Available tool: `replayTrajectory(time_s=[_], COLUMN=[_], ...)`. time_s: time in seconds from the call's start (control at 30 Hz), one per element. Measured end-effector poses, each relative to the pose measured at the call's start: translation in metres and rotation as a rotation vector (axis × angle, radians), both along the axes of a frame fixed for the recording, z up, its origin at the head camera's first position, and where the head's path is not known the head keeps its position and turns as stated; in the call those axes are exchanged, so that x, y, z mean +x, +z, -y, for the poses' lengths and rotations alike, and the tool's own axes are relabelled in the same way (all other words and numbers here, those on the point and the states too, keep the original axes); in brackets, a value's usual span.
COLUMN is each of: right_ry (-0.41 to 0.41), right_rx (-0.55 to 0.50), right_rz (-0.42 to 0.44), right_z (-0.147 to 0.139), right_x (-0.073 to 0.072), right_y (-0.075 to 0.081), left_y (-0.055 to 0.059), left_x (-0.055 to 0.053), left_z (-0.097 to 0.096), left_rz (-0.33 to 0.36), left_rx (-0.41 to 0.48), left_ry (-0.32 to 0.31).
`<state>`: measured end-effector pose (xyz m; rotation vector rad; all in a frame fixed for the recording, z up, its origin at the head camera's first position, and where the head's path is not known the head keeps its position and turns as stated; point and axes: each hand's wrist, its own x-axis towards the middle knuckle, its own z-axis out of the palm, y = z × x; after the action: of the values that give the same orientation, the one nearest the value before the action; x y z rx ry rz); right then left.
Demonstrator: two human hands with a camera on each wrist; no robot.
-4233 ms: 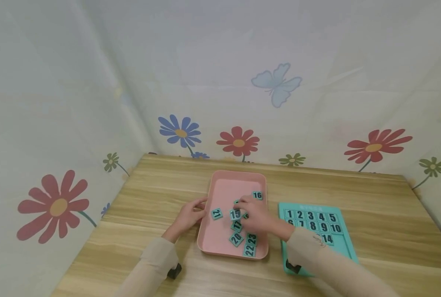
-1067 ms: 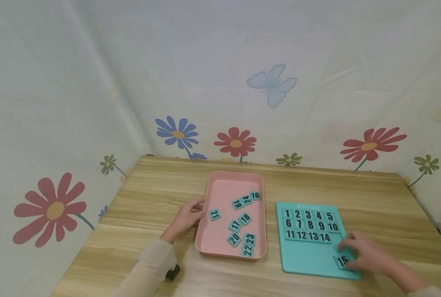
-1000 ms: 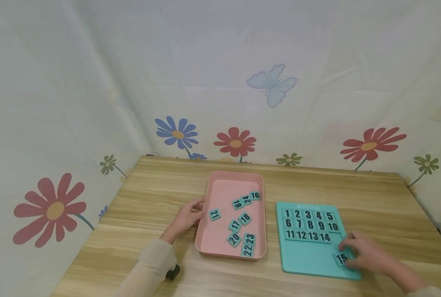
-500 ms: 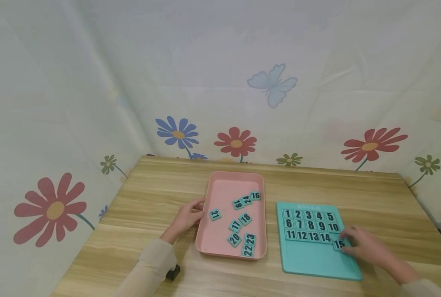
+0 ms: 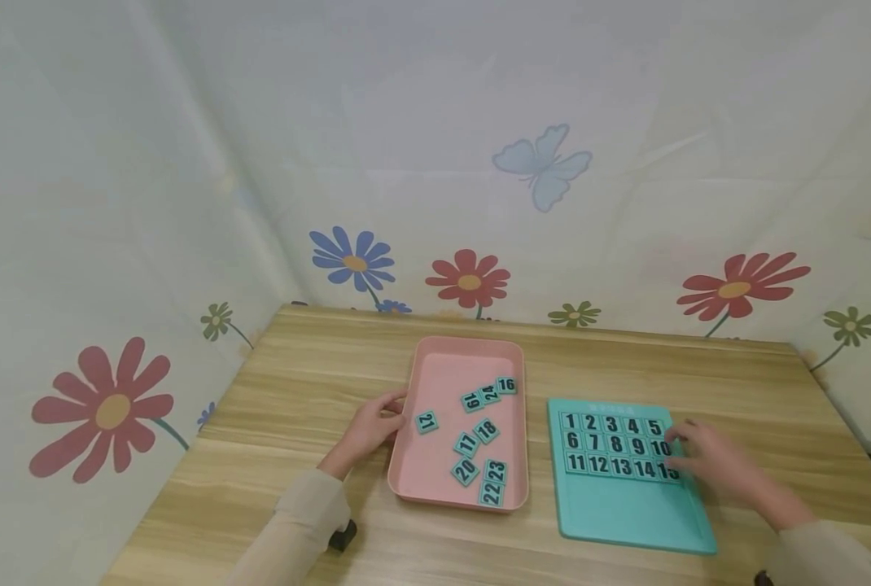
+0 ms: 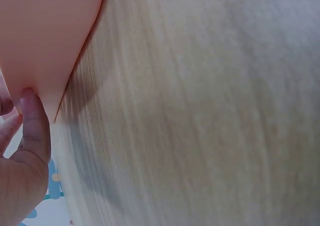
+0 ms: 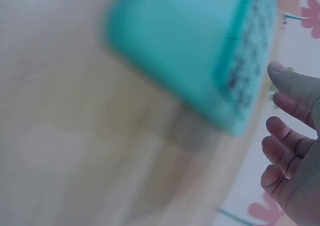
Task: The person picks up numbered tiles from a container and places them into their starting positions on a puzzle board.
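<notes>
At the left side of the pink tray [image 5: 435,495], my left hand [image 5: 365,430] holds the rim. The thumb [image 6: 36,131] lies against the outer wall in the left wrist view, with other fingertips partly hidden beyond the rim. My right hand [image 5: 715,464], slightly blurred, is over the right edge of the turquoise number board [image 5: 626,509]. Its fingers are loosely bent and apart, holding nothing. Number tile 15 [image 5: 668,470] lies at the end of the third row, partly covered by the thumb. Rows of tiles 1 to 15 fill the board's upper part.
Several loose number tiles lie in the tray, among them tile 16 [image 5: 506,385], tile 21 [image 5: 426,422] and tile 22 [image 5: 491,493]. The wooden table [image 5: 333,350] carries tray and board. A flowered curtain [image 5: 406,163] hangs behind.
My right hand took tile 15 from the tray to the board, slid it up into line after tile 14, and let it go. The left hand stayed at the tray.
</notes>
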<state>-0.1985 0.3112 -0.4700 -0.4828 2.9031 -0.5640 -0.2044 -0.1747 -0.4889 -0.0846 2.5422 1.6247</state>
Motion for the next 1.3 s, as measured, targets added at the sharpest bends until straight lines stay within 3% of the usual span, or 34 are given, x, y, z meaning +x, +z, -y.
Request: replayTrajectory(time_s=[0.23,0.43,0.6,0.87,1.13,1.3], right_ry=[0.036,0.115,0.169,0.165,0.171,0.180], right_rx=[-0.023,-0.064,-0.146,-0.234,-0.169,-0.078], right_rz=[-0.114,-0.179,-0.183,-0.126,-0.038,-0.041], right_z=[0.035,0.074,0.108,0.156,0.188,0.200], right_x=[-0.019,-0.034,-0.047,-0.068,-0.083,-0.092], right_y=[0.028,0.035,0.029,0.013,0.002,-0.005], left_y=[0.000,-0.001,-0.004,-0.002,-0.001,-0.001], left_x=[0.000,-0.001,-0.002,-0.001,0.000,0.000], left_z=[0.001,0.000,0.001,0.002,0.001,0.002], left_rz=[0.000,-0.010,-0.014,-0.007,-0.005,-0.005], left_rx=[0.013,0.010,-0.003,0.002,0.011,0.020], left_ry=[-0.011,-0.016,-0.018,-0.014,-0.021,-0.024])
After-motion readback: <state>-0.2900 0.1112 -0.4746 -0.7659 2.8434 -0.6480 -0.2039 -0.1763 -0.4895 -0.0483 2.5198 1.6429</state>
